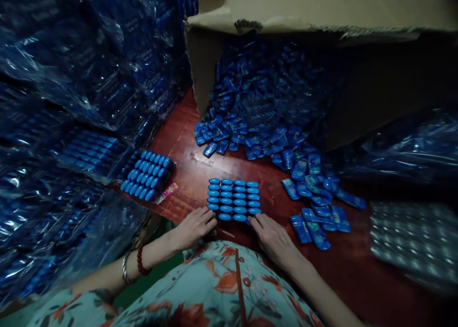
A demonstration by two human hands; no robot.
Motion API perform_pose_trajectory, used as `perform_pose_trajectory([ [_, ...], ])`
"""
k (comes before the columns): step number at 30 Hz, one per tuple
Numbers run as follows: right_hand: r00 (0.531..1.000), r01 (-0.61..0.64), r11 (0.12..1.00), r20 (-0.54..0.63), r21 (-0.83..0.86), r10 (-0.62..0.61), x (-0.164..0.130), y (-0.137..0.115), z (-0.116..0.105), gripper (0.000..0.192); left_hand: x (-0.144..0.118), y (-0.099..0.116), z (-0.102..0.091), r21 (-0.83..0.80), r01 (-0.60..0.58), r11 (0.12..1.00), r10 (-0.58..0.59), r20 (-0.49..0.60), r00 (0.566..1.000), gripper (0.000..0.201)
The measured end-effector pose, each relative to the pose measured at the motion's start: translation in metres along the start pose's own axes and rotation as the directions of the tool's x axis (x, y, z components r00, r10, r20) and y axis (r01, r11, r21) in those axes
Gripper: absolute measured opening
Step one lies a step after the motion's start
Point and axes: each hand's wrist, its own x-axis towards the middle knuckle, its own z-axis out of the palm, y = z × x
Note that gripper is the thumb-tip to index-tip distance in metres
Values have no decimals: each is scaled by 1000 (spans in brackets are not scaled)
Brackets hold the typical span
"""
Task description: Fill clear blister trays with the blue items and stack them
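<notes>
In front of me on the reddish table lies a block of glossy blue oval pieces (pixel 234 196), set in neat rows, apparently in a tray hidden beneath them. My left hand (pixel 198 226) has its fingers curled together against the near left corner of the block. At the near right corner, my right hand (pixel 270 231) grips the edge in the same way, fingers bent and close together. Both thumbs are mostly hidden. Loose small blue packets (pixel 310 226) lie to the right of my right hand.
An open cardboard box (pixel 315 7) lies on its side at the back, blue packets (pixel 257 88) spilling out. A second block of blue pieces (pixel 146 174) stands left beside a pink wrapper (pixel 170 190). Plastic-wrapped stacks (pixel 89 55) rise left. Blurred clear trays (pixel 411 236) lie right.
</notes>
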Motion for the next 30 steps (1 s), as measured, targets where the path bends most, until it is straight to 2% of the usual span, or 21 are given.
perform_pose_trajectory([
  [3, 992, -9, 1000, -128, -29, 5, -1, -5, 3, 39, 7, 3, -5, 35, -5, 999, 3, 48, 999, 13],
  [5, 981, -41, 999, -191, -22, 36, -1, -9, 4, 36, 9, 1, -5, 32, -2, 999, 1, 27, 1000, 13],
  [8, 955, -90, 995, -280, 41, 98, -2, -12, 7, 33, 4, -7, 2, -43, 47, 998, -52, -120, 991, 21],
  [10, 938, -108, 986, -315, 126, 143, -3, -13, 11, 35, -4, -13, 10, -111, 98, 989, -122, -237, 964, 28],
  [12, 934, -126, 970, -304, 207, 187, -5, -11, 14, 40, -13, -17, 19, -143, 114, 983, -152, -299, 942, 33],
  [14, 939, -136, 960, -278, 246, 204, -7, -8, 17, 46, -19, -16, 24, -119, 96, 988, -130, -318, 939, 36],
  [17, 947, -97, 967, -278, 237, 163, -8, -2, 19, 50, -17, -10, 21, -41, 78, 996, -86, -253, 964, 34],
  [20, 952, -57, 979, -284, 196, 113, -5, 2, 15, 50, -2, 1, 8, 16, 111, 994, -110, -68, 992, 26],
  [22, 953, -44, 984, -287, 175, 94, -2, 3, 12, 49, 11, 7, 0, 44, 137, 990, -139, 48, 989, 21],
  [24, 952, -45, 982, -289, 185, 98, 0, 2, 9, 46, 21, 9, -5, 67, 149, 987, -157, 120, 980, 18],
  [27, 951, -77, 970, -275, 232, 141, -1, 1, 8, 37, 23, 5, -3, 79, 154, 985, -162, 105, 981, 19],
  [29, 943, -104, 960, -280, 259, 178, -5, 1, 7, 41, 15, 0, 3, 58, 166, 984, -166, -6, 986, 25],
  [30, 931, -125, 951, -297, 282, 211, -6, 1, 7, 46, 10, -2, 5, 34, 168, 985, -164, -97, 982, 29],
])
